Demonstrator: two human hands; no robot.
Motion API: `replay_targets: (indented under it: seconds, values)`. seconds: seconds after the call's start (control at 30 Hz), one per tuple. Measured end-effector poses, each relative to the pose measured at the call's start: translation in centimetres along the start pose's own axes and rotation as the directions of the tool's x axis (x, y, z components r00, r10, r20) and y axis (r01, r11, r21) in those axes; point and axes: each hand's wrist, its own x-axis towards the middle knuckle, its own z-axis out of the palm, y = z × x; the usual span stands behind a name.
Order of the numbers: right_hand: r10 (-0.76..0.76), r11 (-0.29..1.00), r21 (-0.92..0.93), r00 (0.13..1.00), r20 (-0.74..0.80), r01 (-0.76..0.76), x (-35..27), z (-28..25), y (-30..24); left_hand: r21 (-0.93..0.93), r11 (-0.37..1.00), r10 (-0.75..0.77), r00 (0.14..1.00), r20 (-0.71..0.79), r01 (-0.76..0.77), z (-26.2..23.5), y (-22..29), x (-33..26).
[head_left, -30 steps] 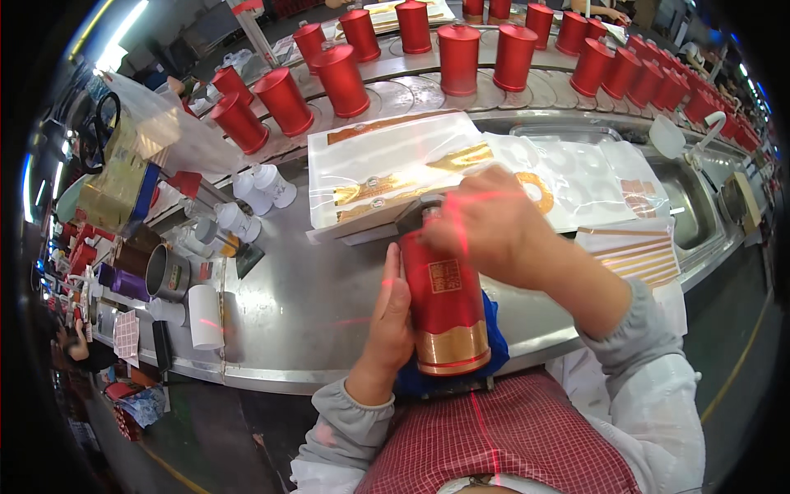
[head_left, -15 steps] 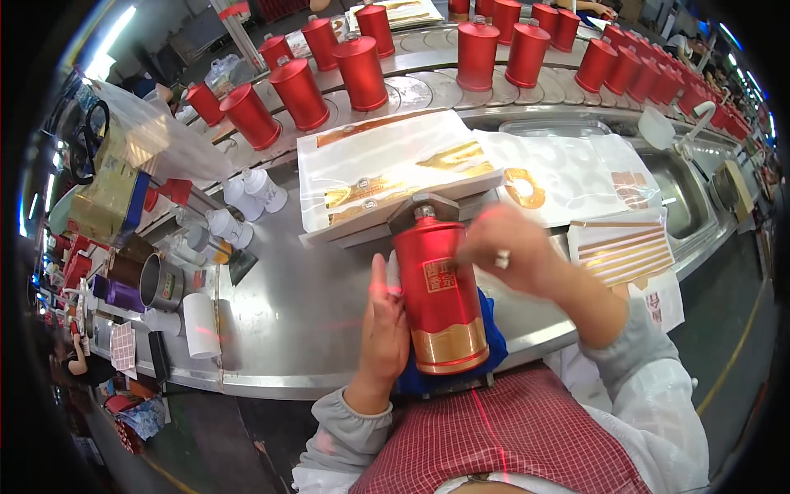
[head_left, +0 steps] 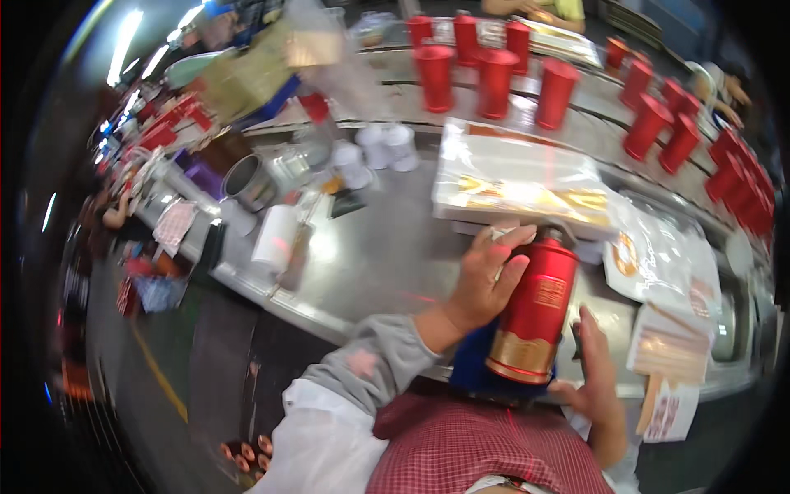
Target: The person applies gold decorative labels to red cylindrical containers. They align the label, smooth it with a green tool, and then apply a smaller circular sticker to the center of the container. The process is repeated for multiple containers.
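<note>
A red bottle [head_left: 543, 300] with a gold band round its base lies tilted in front of me, its neck pointing away. Under it is a blue cloth-like pad [head_left: 473, 362]. My left hand [head_left: 485, 280] is at the bottle's upper left, its fingers apart; a small white piece shows at its fingertips. I cannot tell whether the fingers touch the bottle. Low on the right side, my right hand [head_left: 594, 370] is spread with its palm towards the bottle and a gap between them. A dark holder [head_left: 559, 233] partly shows round the neck.
White sheets with gold labels [head_left: 527, 185] lie beyond the bottle, more label sheets [head_left: 671, 342] to the right. Several red bottles [head_left: 494, 82] stand on the conveyor behind. White cups [head_left: 374, 152], a metal pot [head_left: 249, 183] and a paper roll [head_left: 276, 235] are at left.
The view has swung left, so the bench appears further right. My left hand has gone up towards the bottle's neck; my right hand has dropped from its upper right to its lower right.
</note>
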Motion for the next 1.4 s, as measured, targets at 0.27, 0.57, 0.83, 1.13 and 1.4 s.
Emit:
replay_targets:
  seconds: [0.27, 0.57, 0.83, 1.13, 1.4]
  values:
    - [0.047, 0.998, 0.039, 0.991, -0.124, -0.042, -1.0, 4.3, -0.5, -0.697, 0.134, -0.515, 0.650, 0.558, 0.705, 1.8, -1.5, 0.6]
    - [-0.489, 0.872, -0.024, 0.867, -0.095, 0.489, -0.3, 3.1, -0.3, -0.331, 0.834, -0.336, 0.882, 0.331, 0.442, -9.6, 12.7, 0.0]
    - [-0.840, 0.502, 0.299, 0.540, -0.054, 0.812, 5.0, 9.0, -8.9, 0.103, 0.924, -0.352, 0.924, -0.149, 0.368, -19.5, 25.6, -11.7]
    - [-0.655, 0.694, -0.001, 0.632, 0.414, 0.720, 9.8, 19.7, -15.2, 0.401, 0.529, -0.310, 0.610, -0.729, 0.748, -28.8, 23.9, -33.0]
    - [-0.462, 0.632, -0.325, 0.679, 0.570, 0.703, 18.7, 30.3, -14.4, 0.491, -0.072, -0.071, 0.487, -0.871, 0.868, -43.7, 14.9, -56.5]
